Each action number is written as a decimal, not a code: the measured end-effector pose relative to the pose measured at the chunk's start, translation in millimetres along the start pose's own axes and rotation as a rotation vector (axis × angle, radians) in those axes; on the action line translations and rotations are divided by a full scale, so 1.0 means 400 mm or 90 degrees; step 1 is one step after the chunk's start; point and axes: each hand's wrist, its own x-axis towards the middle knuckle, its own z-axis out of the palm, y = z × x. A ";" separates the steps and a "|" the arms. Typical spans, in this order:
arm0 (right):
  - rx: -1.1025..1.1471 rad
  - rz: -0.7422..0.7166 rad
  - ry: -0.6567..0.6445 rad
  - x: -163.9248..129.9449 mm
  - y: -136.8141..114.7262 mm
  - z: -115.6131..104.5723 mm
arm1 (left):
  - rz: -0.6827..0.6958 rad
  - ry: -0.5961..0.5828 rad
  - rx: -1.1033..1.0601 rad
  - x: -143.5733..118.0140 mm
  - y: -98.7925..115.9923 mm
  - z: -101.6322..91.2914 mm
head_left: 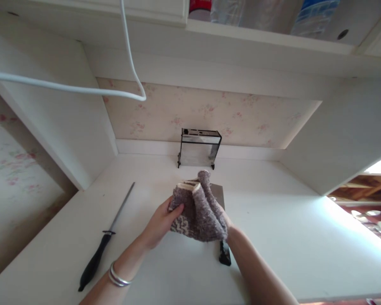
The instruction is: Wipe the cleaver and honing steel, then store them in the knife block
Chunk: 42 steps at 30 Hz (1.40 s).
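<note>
A brownish-purple terry towel [206,214] with a pale edge and a light pattern is bunched up in front of me, above the white counter [260,237]. On its left side, my left hand [163,220] grips it with the thumb on the front face. My right hand [227,220] holds the towel from the right, its fingers mostly hidden behind the folds. Partly covered by the towel is a broad-bladed kitchen knife [219,194] with a black handle. A sharpening steel [109,233] with a black handle lies to the left.
A knife block with a metal top and clear sides [200,146] stands against the back wall. A white cable [82,89] hangs across the upper left. Cabinets with a shelf [266,36] holding bottles overhang the counter. Side panels [333,127] flank it.
</note>
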 end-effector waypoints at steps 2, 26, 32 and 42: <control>-0.039 0.027 -0.023 0.007 -0.012 0.013 | 0.019 0.066 0.104 0.001 -0.006 -0.029; -0.680 -0.196 -0.041 0.073 -0.043 0.065 | 0.099 0.244 0.419 0.028 0.016 -0.159; -0.950 -0.161 0.059 0.158 0.002 0.078 | 0.203 0.335 0.713 0.083 -0.034 -0.153; -1.009 -0.337 0.009 0.079 -0.065 0.183 | 0.266 0.030 0.885 0.026 -0.081 -0.034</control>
